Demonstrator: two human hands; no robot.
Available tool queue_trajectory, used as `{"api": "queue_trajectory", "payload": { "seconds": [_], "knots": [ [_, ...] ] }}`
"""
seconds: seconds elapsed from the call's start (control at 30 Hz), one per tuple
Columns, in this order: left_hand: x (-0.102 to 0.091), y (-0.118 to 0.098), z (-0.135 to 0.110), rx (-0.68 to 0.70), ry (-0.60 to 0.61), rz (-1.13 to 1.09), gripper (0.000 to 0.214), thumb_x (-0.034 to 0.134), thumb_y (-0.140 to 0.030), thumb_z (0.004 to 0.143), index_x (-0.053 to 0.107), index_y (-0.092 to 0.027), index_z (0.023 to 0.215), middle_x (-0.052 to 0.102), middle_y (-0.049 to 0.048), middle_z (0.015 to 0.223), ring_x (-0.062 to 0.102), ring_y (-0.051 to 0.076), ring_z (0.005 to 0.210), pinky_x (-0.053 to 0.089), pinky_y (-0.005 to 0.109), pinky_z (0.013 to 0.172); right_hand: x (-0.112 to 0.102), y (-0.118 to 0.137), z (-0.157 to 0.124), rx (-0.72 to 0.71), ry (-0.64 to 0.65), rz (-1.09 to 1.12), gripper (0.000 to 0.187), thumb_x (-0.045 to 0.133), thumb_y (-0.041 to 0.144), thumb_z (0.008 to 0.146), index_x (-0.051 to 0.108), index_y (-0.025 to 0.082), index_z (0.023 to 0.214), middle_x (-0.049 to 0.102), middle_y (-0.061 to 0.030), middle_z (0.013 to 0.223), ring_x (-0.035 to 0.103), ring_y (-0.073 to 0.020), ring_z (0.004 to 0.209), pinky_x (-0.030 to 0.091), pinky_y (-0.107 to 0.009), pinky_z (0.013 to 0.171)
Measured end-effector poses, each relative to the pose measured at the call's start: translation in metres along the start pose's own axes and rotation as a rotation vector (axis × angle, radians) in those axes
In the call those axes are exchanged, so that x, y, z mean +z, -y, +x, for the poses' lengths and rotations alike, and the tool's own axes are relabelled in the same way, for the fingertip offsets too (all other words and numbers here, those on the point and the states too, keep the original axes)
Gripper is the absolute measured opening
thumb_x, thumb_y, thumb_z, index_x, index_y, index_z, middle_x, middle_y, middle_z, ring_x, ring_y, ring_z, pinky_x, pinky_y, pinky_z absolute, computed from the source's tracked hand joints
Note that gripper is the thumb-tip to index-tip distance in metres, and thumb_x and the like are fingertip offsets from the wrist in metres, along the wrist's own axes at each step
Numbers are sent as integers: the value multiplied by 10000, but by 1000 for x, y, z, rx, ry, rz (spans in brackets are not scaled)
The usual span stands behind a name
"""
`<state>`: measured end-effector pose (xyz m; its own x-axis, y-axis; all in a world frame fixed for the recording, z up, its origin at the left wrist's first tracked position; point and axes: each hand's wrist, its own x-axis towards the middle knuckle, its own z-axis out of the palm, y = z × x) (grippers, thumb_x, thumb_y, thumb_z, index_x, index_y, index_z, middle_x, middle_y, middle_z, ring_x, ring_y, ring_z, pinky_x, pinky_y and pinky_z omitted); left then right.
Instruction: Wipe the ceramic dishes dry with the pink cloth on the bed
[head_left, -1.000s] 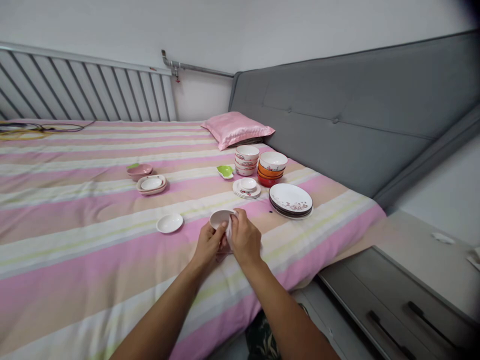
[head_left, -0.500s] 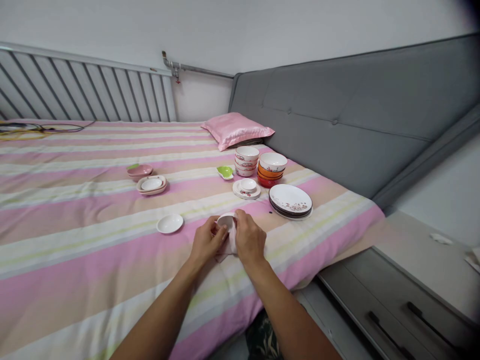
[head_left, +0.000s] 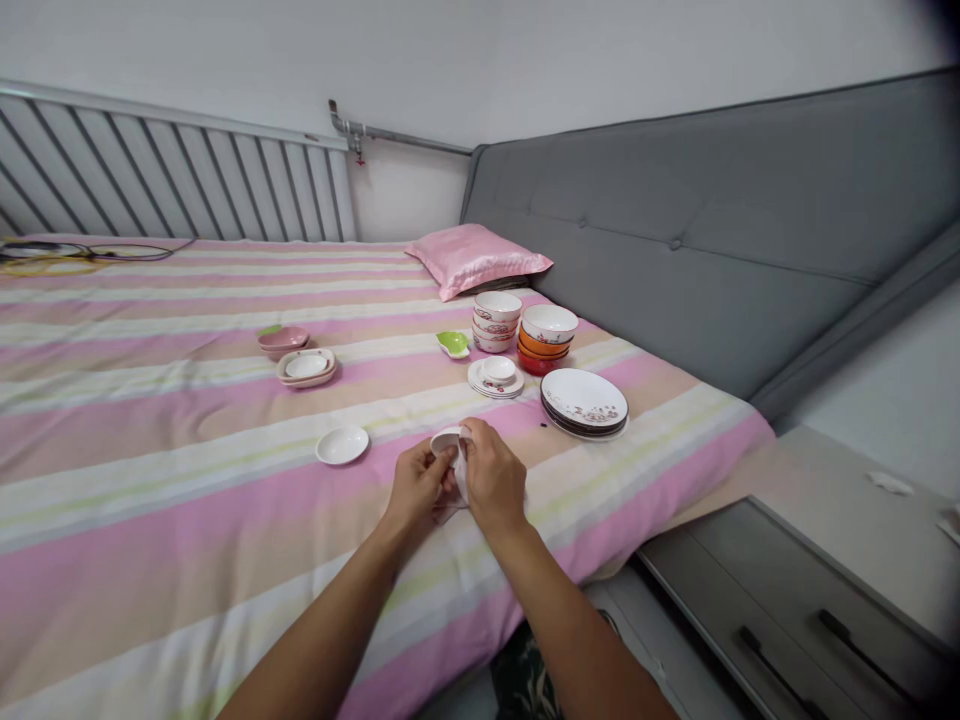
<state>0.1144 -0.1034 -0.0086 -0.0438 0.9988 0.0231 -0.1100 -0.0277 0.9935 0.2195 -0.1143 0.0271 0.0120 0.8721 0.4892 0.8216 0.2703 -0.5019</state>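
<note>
Above the near part of the bed, my left hand point(head_left: 418, 484) is closed on a small white dish point(head_left: 445, 439), thumb at its inner side. My right hand point(head_left: 493, 474) is closed round a pale pink cloth point(head_left: 459, 480) pressed against the dish's right rim; the dish's lower part is hidden by fingers and cloth. Left of my hands a small white oval dish point(head_left: 343, 445) lies on the striped bedspread point(head_left: 247, 560). Just beyond them are small plates point(head_left: 487, 388) with a little white dish point(head_left: 499, 370) on top, and a stack of dark-rimmed plates point(head_left: 585, 398).
Farther back stand white patterned bowls point(head_left: 495, 325), orange and red bowls point(head_left: 543, 348) and a green leaf-shaped dish point(head_left: 453, 345). Pink dishes point(head_left: 283, 339) and oval dishes point(head_left: 307, 368) sit left. A pink pillow point(head_left: 480, 257) lies by the grey headboard point(head_left: 675, 210); a drawer cabinet point(head_left: 750, 570) stands right.
Both hands still hold the dish and cloth together. The dish has tilted slightly and my right hand has shifted a little left along its rim. The view has turned slightly.
</note>
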Motion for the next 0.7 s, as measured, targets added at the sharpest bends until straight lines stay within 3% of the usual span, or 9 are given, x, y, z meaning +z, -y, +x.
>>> {"api": "queue_trajectory", "payload": {
  "seconds": [0.37, 0.7],
  "knots": [
    [7, -8, -8, -102, 13, -235, 325, 666, -438, 673, 504, -158, 636, 485, -53, 419, 387, 57, 340, 270, 184, 365, 7, 2, -3, 34, -57, 72, 275, 370, 193, 897, 534, 222, 1116, 664, -36, 1008, 627, -155, 885, 432, -221, 689],
    [10, -14, -13, -159, 79, -314, 475, 621, -471, 712, 383, -167, 435, 404, -44, 355, 357, 52, 331, 267, 192, 374, 5, 12, -5, 158, -1, 105, 260, 371, 278, 911, 531, 223, 1109, 694, -39, 917, 650, -191, 807, 402, -249, 636]
  ]
}}
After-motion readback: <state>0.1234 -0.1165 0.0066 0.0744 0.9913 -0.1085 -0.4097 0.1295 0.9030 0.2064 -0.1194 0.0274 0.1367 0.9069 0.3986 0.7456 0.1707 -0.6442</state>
